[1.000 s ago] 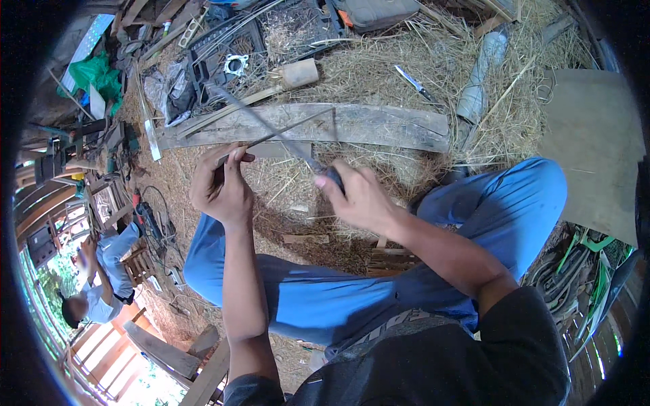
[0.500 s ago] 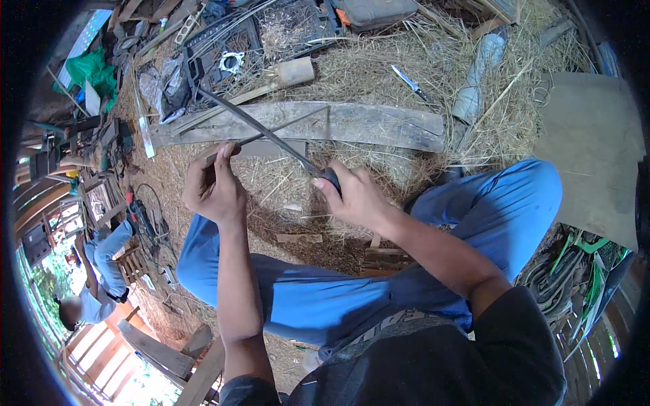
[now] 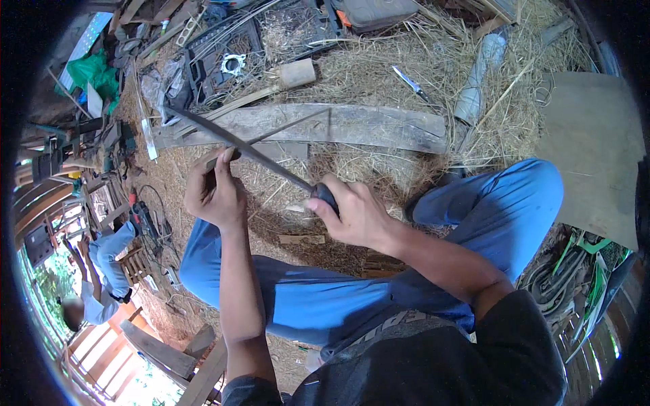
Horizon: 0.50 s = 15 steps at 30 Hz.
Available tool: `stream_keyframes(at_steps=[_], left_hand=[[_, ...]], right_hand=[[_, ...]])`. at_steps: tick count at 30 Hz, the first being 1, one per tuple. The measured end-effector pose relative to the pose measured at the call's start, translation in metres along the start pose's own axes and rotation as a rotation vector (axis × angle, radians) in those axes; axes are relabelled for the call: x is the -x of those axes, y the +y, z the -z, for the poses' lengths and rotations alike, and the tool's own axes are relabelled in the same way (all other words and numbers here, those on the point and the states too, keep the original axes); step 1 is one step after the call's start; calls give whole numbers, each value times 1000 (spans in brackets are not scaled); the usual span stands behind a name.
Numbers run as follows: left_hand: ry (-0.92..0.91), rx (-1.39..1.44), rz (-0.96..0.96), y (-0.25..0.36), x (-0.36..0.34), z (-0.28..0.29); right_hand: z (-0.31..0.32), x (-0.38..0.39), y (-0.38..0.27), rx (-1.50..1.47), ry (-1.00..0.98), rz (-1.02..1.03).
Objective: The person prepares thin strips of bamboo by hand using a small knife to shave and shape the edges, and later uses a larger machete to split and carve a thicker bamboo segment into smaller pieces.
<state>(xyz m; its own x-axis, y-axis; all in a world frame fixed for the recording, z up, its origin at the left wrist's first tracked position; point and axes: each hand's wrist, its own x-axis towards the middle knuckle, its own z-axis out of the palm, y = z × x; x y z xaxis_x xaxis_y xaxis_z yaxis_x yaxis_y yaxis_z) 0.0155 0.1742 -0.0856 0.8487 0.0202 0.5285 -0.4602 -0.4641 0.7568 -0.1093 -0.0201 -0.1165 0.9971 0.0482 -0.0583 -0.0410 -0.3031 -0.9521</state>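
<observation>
My right hand (image 3: 359, 215) is closed around the black handle of a long, narrow, dark metal tool (image 3: 271, 164), which looks like a file or blade. The tool slants up and left from my fist, its far end past the left end of a grey plank. My left hand (image 3: 215, 186) pinches the near end of a thin dark metal strip (image 3: 291, 124) between thumb and fingers. The strip points up and right over the plank. The two pieces cross just beyond my left fingertips; whether they touch I cannot tell.
The grey wooden plank (image 3: 379, 126) lies across the straw before me. Beyond it are a wooden mallet-like block (image 3: 296, 73), a knife (image 3: 412, 82) and a grey cylinder (image 3: 481, 78). A brown sheet (image 3: 589, 149) lies at right. Another person (image 3: 98, 298) sits at far left.
The long tool has slid left and slightly down across the strip, its far end now farther left. My right hand shifted slightly down; my left hand is nearly still.
</observation>
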Motion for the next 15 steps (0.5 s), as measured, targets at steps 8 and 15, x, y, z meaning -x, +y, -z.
stream_keyframes(at_steps=[8, 15], left_hand=[[23, 94, 42, 7, 1, -7], [21, 149, 36, 1, -1, -12]], right_hand=[[9, -9, 7, -54, -92, -146], [5, -22, 37, 65, -75, -232]])
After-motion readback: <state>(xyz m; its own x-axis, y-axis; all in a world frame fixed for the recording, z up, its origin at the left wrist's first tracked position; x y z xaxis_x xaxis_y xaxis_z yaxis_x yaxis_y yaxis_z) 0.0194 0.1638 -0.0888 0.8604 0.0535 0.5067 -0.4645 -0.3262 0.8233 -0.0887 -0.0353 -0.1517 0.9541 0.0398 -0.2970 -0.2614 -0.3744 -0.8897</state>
